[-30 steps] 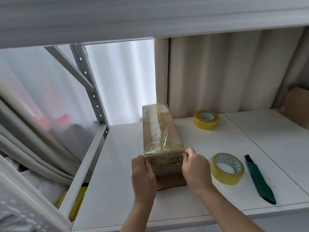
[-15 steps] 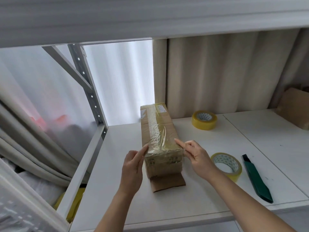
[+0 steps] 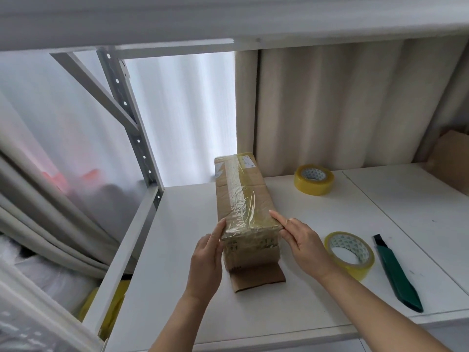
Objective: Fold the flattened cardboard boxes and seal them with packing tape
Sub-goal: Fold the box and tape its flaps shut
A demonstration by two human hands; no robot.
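Head view gives us everything, so we begin with the white shelf (image 3: 330, 250) that serves as our work surface, a seam running across its right part and another shelf board overhead. Behind it hang pale curtains (image 3: 330, 105), and to the left stands a grey perforated shelf upright (image 3: 132, 128) with a diagonal brace. At the far right edge we see part of a brown cardboard piece (image 3: 450, 161) leaning at the back.

On the shelf, left of centre, lies our long cardboard box (image 3: 241, 196), its length running away from us toward the curtains. Clear tape runs along its top and wraps over the near end, where it is crinkled. One brown flap (image 3: 256, 276) at the near end lies flat on the shelf, sticking out toward us.

Our left hand (image 3: 206, 260) rests against the box's left side at the near end, fingers straight and pointing away from us. Our right hand (image 3: 302, 240) touches the box's right side at the near top corner, the forefinger stretched along the edge and the other fingers loosely bent; neither hand grips anything.

Right of the right hand, a green utility knife (image 3: 396, 278) lies near the shelf's front edge. Just beside it to the left, a roll of yellowish packing tape (image 3: 350, 255) lies flat, partly behind our right wrist. A second tape roll (image 3: 314, 179) sits farther back, near the curtains and well apart from the box.
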